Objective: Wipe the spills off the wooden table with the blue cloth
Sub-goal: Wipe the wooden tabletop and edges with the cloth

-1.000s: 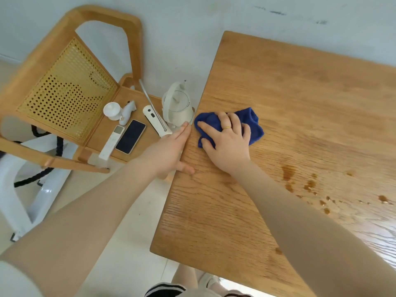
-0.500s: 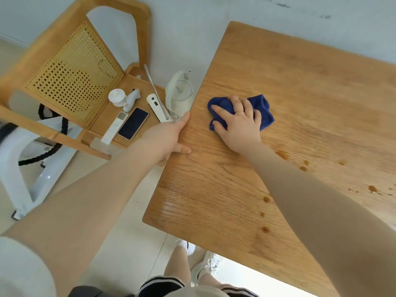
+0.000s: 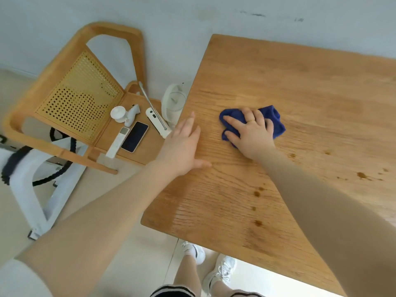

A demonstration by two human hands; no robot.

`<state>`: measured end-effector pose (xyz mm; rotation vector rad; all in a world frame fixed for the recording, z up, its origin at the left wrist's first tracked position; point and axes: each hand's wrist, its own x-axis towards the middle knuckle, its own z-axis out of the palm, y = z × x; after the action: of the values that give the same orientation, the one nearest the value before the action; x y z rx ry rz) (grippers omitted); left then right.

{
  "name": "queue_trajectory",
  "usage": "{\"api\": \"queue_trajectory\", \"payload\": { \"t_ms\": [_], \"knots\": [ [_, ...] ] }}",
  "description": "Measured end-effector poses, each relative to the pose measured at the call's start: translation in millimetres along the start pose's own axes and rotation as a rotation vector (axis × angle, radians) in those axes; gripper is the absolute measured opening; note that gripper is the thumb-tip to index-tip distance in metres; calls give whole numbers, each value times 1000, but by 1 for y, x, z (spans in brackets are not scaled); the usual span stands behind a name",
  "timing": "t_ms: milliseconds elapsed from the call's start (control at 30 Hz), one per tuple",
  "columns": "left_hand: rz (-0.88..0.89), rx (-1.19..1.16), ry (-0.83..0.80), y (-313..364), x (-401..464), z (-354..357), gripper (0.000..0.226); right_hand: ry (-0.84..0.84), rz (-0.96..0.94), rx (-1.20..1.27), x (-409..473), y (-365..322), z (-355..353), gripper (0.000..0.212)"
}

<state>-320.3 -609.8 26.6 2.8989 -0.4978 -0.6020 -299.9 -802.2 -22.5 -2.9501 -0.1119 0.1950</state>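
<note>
Both hands on the wooden table. My right hand lies flat, fingers spread, pressing on the blue cloth; cloth is bunched under palm, blue showing past my fingertips and off to the right. Ring on one finger. My left hand lies open and flat on the table edge, holding nothing, thumb out toward my right arm. Spills: brown drops near my right forearm, more further right of it, well apart from the cloth. Some drops likely hidden under my forearm, can't tell. No real containers; closest thing is the chair seat left of my left hand, holding a dark phone, a white remote, a white stick-shaped device, two small white items I can't identify. White round appliance is partly cut off by the table edge, just beyond my left fingertips. Table's right side runs out of frame. White frame under the chair is blurred.
</note>
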Motion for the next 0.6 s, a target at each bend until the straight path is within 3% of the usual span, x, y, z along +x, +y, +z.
{"api": "queue_trajectory", "payload": {
  "t_ms": [133,233,367,600],
  "knots": [
    [8,-24,-62,19,-1,12,113,-15,61,-18,-17,9,-2,46],
    [-17,-142,-151,30,8,12,117,18,-17,-24,-64,0,10,46],
    [-21,40,-211,42,10,12,123,-60,-142,-32,-88,11,7,56],
    [-56,77,-222,45,7,18,128,-47,126,-5,-35,31,-7,49]
  ]
}}
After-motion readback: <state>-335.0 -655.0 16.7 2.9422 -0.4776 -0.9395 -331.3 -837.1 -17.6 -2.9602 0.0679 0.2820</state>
